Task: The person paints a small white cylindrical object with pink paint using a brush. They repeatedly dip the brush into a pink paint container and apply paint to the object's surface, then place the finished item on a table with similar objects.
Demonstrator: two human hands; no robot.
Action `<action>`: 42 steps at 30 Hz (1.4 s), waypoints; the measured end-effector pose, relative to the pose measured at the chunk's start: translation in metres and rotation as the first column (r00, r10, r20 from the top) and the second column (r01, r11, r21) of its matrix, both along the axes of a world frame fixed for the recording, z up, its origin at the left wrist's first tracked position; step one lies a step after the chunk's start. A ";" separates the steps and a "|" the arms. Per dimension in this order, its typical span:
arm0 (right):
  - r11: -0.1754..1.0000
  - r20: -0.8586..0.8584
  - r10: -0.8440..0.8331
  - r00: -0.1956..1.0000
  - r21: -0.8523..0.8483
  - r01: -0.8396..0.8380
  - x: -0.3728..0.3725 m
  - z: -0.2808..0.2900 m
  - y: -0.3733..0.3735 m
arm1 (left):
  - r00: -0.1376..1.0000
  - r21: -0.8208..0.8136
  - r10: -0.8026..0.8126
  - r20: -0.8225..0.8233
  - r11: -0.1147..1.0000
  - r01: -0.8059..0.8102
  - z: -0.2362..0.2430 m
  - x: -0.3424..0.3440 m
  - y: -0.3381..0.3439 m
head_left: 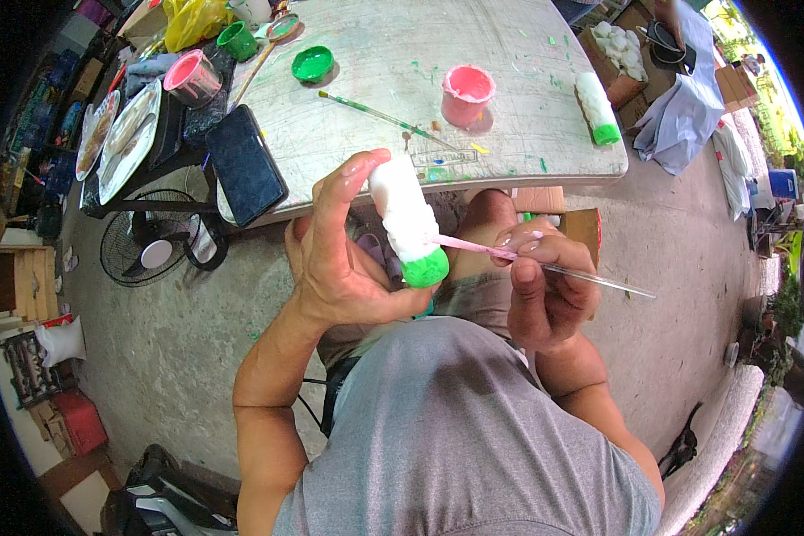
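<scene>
My left hand [332,255] grips a small white figurine [404,210] with a green base, its ends between the thumb and the fingers. The figurine tilts, green end toward me. In my right hand [552,288] is a thin paintbrush [482,247] with a clear handle and pink on its front part. Its tip meets the figurine's side just above the green base. On the table beyond stand a pink paint pot [467,95] and a green paint lid [313,64]. A second brush [384,119], with green on its handle, lies between them and me.
A similar white-and-green figurine [596,109] lies at the right end of the paint-spotted table [536,54]. At the left edge are a dark phone [246,165], another pink pot [193,79] and a green pot [238,41]. A fan [156,241] stands on the floor. A box [615,62] holds white pieces.
</scene>
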State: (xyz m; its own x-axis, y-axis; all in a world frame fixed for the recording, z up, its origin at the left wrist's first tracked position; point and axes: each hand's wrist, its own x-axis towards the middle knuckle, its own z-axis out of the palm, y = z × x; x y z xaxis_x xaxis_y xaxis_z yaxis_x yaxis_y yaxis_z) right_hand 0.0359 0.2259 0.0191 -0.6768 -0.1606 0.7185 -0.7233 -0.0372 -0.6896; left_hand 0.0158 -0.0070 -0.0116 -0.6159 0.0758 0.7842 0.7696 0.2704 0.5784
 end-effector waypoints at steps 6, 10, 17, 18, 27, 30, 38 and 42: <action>0.999 -0.021 -0.026 0.999 0.019 0.027 0.000 -0.001 0.001 | 1.000 -0.036 -0.007 0.020 0.999 0.008 0.007 0.004 -0.002; 0.996 -0.019 -0.088 0.996 -0.030 0.087 0.001 -0.009 0.008 | 0.999 -0.124 0.044 -0.007 0.991 -0.044 0.019 0.006 0.000; 0.999 -0.013 -0.037 0.999 0.019 0.037 0.012 -0.007 0.010 | 0.987 -0.323 0.158 -0.013 0.934 -0.154 0.035 0.009 0.002; 0.999 -0.003 -0.038 0.999 0.030 0.038 0.016 -0.008 0.010 | 0.988 -0.320 0.155 -0.019 0.935 -0.153 0.035 0.008 0.002; 0.998 -0.042 -0.052 0.998 0.042 0.054 0.016 -0.007 0.009 | 0.984 -0.372 0.176 -0.001 0.914 -0.164 0.042 0.011 0.004; 0.999 -0.034 -0.028 0.999 0.026 0.028 0.016 -0.011 0.007 | 0.985 -0.386 0.171 0.015 0.910 -0.152 0.043 0.012 0.003; 0.998 -0.061 0.023 0.998 0.055 -0.020 0.012 -0.006 0.002 | 0.987 -0.390 0.163 0.017 0.910 -0.143 0.045 0.013 0.003; 0.999 -0.060 0.019 0.998 0.027 -0.018 0.012 -0.002 0.002 | 0.987 -0.408 0.158 0.015 0.902 -0.138 0.045 0.012 0.004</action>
State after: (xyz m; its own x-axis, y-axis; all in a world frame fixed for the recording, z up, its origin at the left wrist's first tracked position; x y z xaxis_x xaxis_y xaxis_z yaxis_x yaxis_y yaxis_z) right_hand 0.0481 0.2274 0.0170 -0.6291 -0.1920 0.7532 -0.7629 -0.0333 -0.6457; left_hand 0.0277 -0.0034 0.0337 -0.6802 0.2854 0.6752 0.6770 0.5979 0.4292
